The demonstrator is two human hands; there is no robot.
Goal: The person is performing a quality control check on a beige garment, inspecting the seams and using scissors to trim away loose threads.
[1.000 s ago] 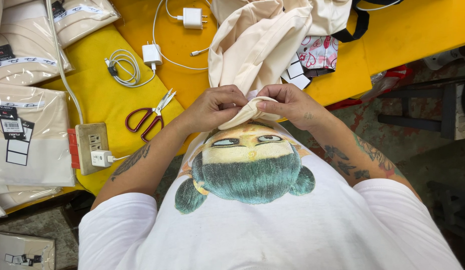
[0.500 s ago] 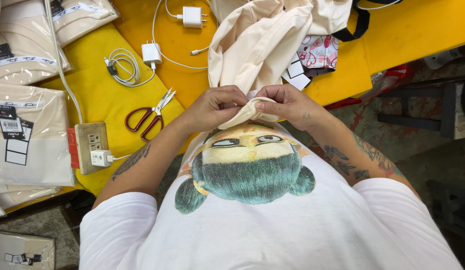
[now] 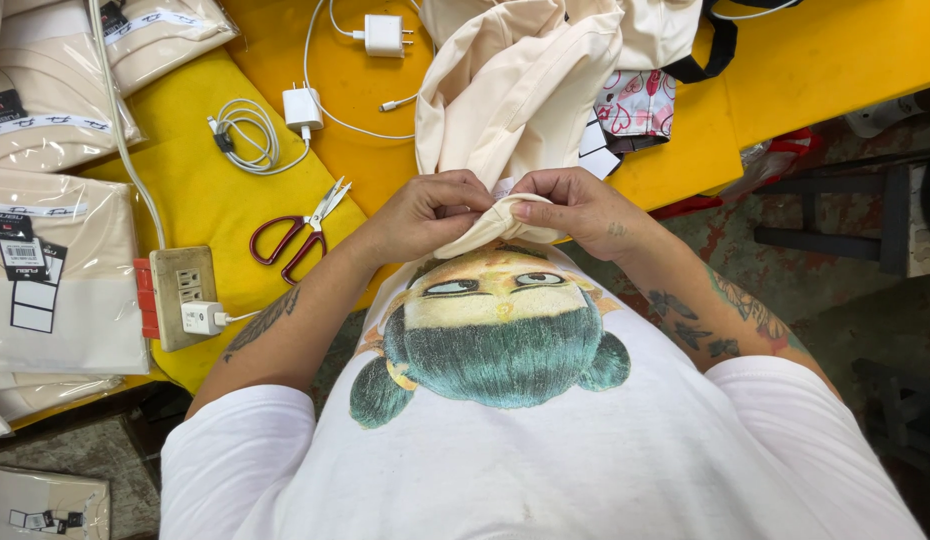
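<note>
A cream fabric garment [image 3: 515, 90] hangs off the yellow table [image 3: 815, 60] toward my chest. My left hand [image 3: 425, 215] and my right hand [image 3: 575, 210] both pinch a bunched fold of that cream fabric just above my white printed shirt. The fingertips of the two hands nearly meet over the fold. Red-handled scissors [image 3: 300, 235] lie on the table a short way left of my left hand.
Bagged cream garments [image 3: 55, 290] are stacked at the left. A power strip [image 3: 180, 295] with a plug sits by the table edge. White chargers [image 3: 305, 105] with coiled cable lie behind the scissors. A patterned cloth [image 3: 640, 105] and a black strap [image 3: 720, 45] lie at the right.
</note>
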